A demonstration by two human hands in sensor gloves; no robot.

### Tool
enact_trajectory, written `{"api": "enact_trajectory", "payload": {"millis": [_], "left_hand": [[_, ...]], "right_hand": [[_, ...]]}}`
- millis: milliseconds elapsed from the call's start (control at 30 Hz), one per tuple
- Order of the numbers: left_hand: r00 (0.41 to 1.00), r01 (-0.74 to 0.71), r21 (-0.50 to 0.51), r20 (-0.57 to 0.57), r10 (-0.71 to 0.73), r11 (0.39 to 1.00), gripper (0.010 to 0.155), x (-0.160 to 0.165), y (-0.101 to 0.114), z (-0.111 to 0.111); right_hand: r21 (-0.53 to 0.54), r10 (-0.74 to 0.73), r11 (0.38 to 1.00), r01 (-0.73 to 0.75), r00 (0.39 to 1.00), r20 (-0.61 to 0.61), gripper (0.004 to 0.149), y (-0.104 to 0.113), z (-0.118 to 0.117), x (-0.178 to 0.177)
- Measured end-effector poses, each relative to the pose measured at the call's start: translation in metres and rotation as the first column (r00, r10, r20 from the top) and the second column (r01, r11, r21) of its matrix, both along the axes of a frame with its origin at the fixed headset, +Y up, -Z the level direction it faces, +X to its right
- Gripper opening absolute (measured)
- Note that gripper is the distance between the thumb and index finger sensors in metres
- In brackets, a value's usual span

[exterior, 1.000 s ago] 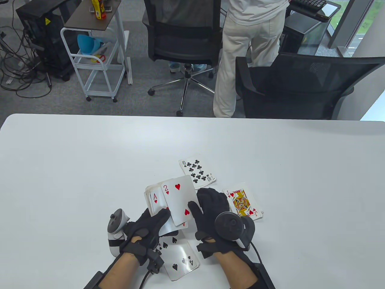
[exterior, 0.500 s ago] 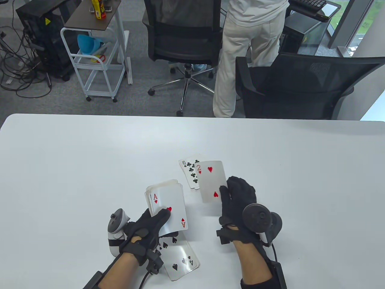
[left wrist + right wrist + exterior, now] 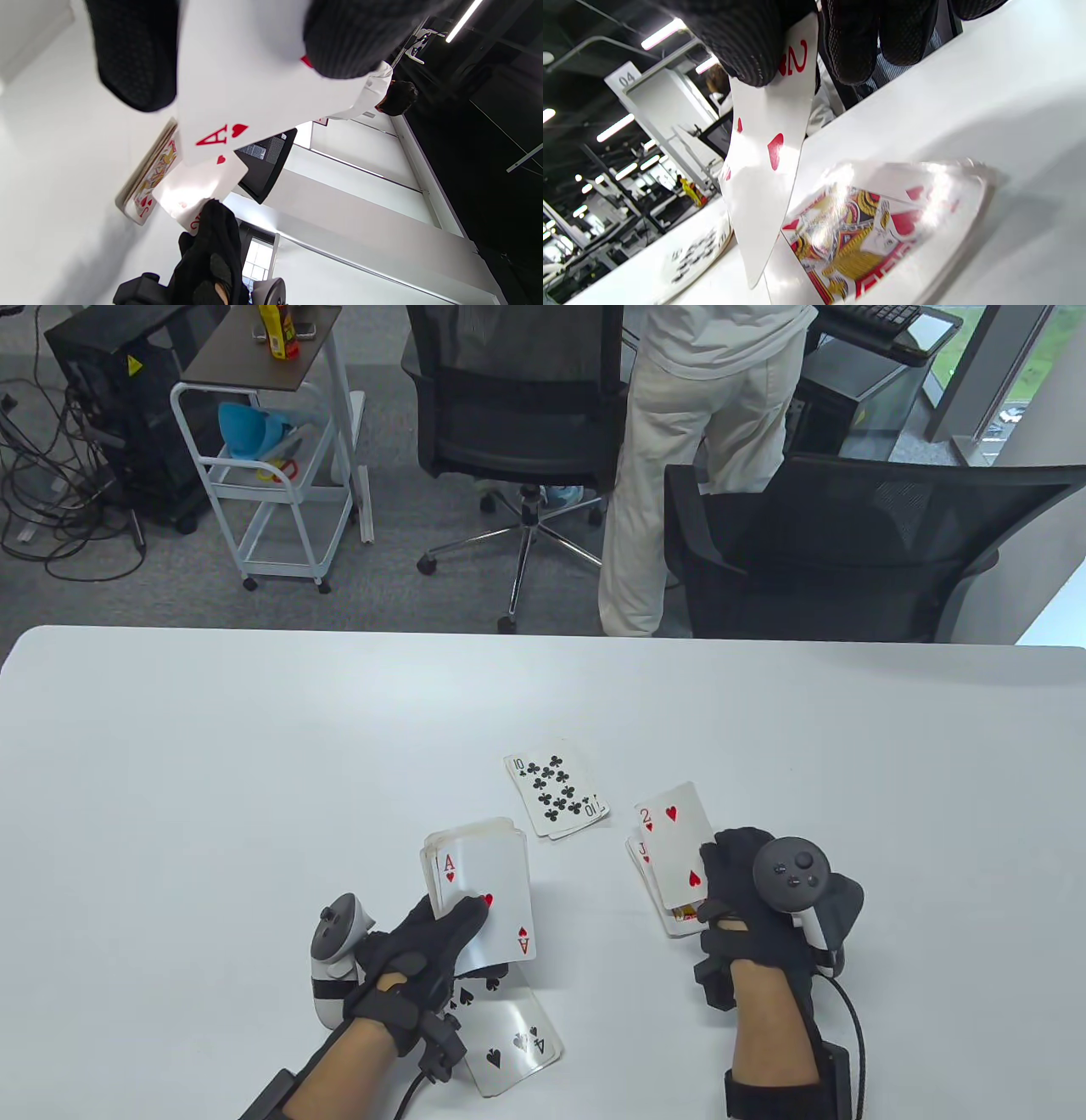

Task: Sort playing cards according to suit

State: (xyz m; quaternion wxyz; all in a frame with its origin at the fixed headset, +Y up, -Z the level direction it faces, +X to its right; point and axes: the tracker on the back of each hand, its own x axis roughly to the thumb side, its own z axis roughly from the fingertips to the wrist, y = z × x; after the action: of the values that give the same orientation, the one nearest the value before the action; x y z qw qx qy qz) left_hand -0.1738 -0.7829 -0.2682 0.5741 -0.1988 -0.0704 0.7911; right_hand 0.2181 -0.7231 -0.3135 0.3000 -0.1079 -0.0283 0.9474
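My left hand [image 3: 424, 950] grips a deck of cards [image 3: 479, 899] with the ace of hearts [image 3: 220, 135] on top, thumb pressed on its face. My right hand [image 3: 734, 882] pinches the two of hearts [image 3: 674, 844] and holds it just above the hearts pile, whose top card is the jack of hearts [image 3: 865, 237]. The two hides most of that pile in the table view. A clubs pile with the ten of clubs [image 3: 556, 796] on top lies behind. A spades pile with the four of spades [image 3: 509, 1035] on top lies under my left wrist.
The white table [image 3: 254, 772] stretches far left, right and back. Two black office chairs [image 3: 831, 551] and a standing person [image 3: 696, 449] are beyond the far edge. A white cart [image 3: 271, 475] stands at the back left.
My right hand took the two of hearts off the deck, swung it right past the clubs pile, and now holds it over the jack of hearts. The left hand stayed put.
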Motion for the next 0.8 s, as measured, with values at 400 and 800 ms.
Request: {"api": "enact_trajectory", "payload": {"millis": [400,800], "left_hand": [[1.000,-0.010,0.004,0.000,0.010,1.000,0.060,-0.001,0.000,0.000],[1.000,-0.023,0.003,-0.005,0.023,1.000,0.060,-0.003,0.000,0.000]], "right_hand": [[-0.217,0.264,0.947,-0.238,0.960,0.098,0.046,-0.028,-0.010,-0.011],[0.095,0.171,0.981,-0.168,0.985,-0.029,0.050,0.008,0.008,-0.057]]}}
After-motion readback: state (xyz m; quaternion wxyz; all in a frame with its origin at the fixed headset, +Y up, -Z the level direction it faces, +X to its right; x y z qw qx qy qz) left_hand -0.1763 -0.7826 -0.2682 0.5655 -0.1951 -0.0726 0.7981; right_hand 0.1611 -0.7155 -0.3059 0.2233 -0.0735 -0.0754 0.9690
